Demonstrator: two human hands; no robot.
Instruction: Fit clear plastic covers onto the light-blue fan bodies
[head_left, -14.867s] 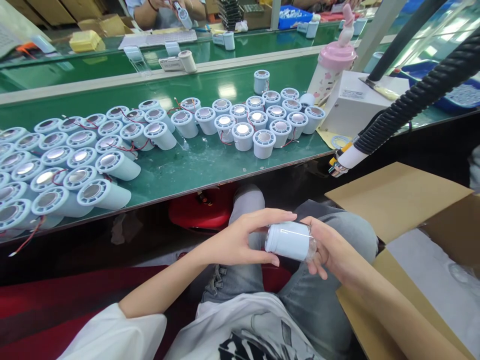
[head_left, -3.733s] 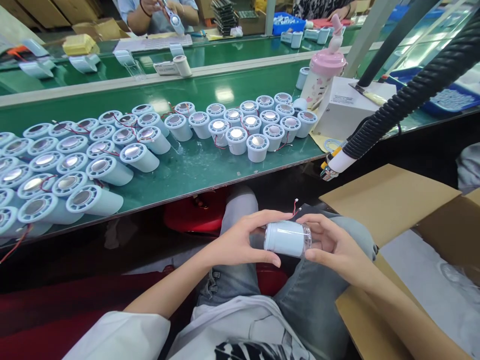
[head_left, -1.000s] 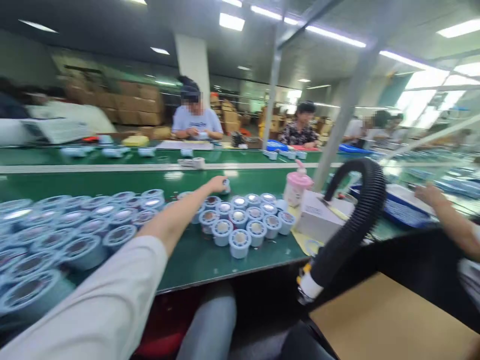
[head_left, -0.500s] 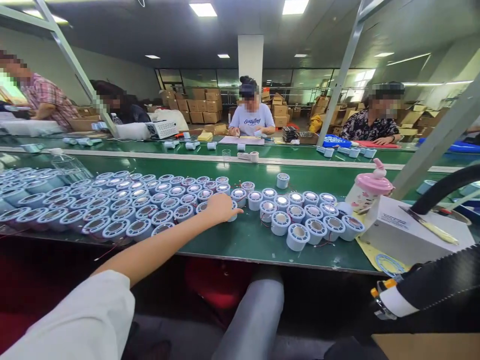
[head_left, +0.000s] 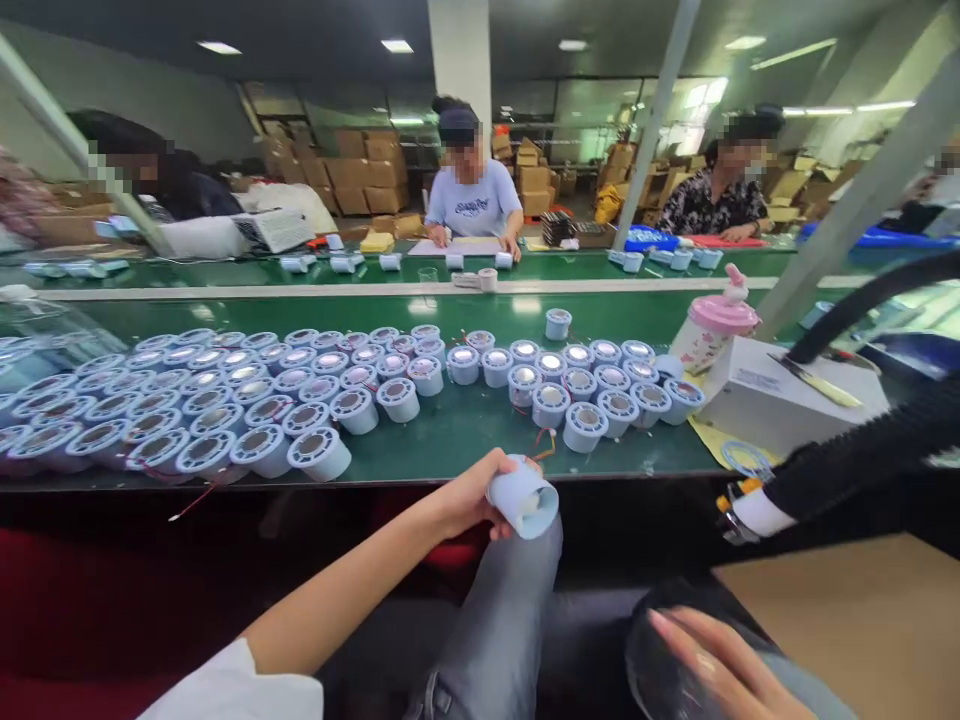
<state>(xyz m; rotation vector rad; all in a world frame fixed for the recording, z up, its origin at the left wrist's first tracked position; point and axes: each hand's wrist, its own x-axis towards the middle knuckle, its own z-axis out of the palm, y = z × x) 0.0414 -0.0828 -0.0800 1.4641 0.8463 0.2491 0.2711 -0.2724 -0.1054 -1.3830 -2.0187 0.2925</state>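
Held one pale blue cup [head_left: 525,505] in the left hand [head_left: 474,498], clasped between thumb and bent fingers, tilted with its open mouth turned down and to the right. Had it off the bench [head_left: 442,445], in front of the near edge and above the knee [head_left: 514,600]. Saw a whitish part inside the mouth and thin wires [head_left: 541,447] behind. Had the right hand [head_left: 739,668] low at the right, with fingers stretched over a glassy round shape [head_left: 654,678]; could not tell through the blur whether gripping it or merely touching it.

Judged only this one piece to be under way: made out no cover on its blue wall. Counted far more standing on the bench, in a large batch [head_left: 206,450] to the left, a smaller group [head_left: 616,410] to the right and a lone cup [head_left: 556,325] farther back. Could not sort finished from unfinished among these by sight, so put the remainder at anything up to the whole lot
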